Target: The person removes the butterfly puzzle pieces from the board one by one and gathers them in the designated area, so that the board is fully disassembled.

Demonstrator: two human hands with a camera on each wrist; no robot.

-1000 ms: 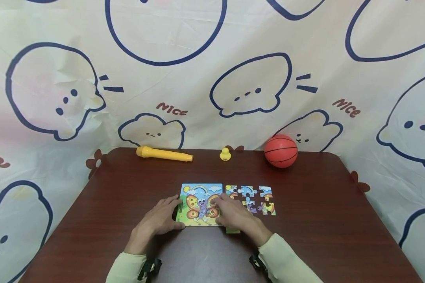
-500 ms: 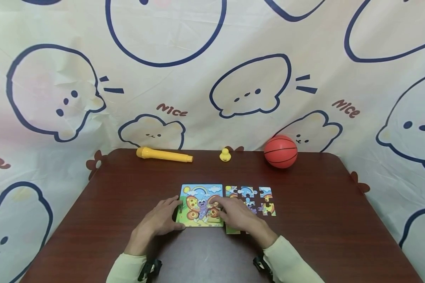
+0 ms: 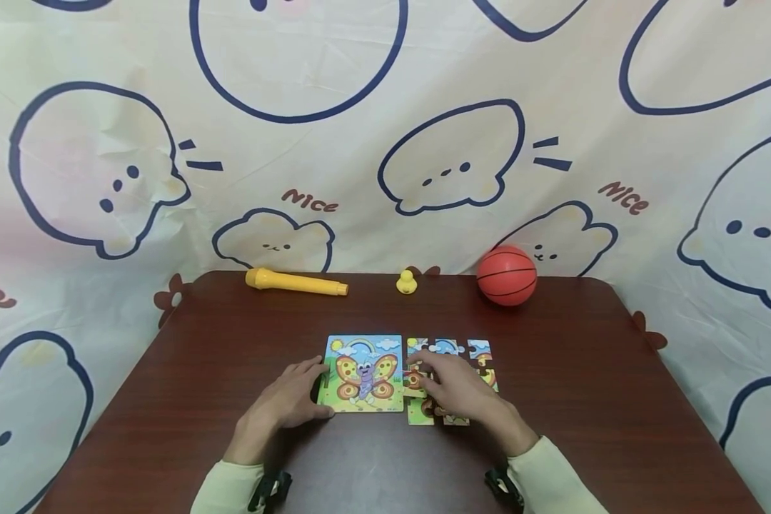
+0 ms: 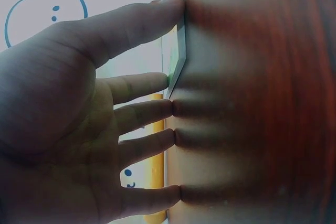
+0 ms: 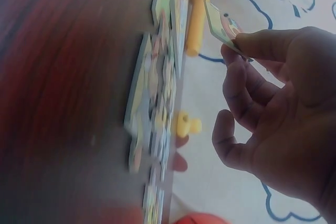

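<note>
Left hand (image 3: 287, 401) steadies board (image 3: 363, 373) edge; right hand (image 3: 457, 389) apparently pinches piece (image 5: 222, 27).

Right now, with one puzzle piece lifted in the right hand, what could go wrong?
1. The right hand pinches the puzzle piece only at one edge, so it may slip and fall.
2. The loose pieces lie close together under that hand; a low move could push them out of their rows.
3. The left hand only touches the edge of the puzzle board with straight fingers, so the board might slide on the table if pressed from the right.
</note>
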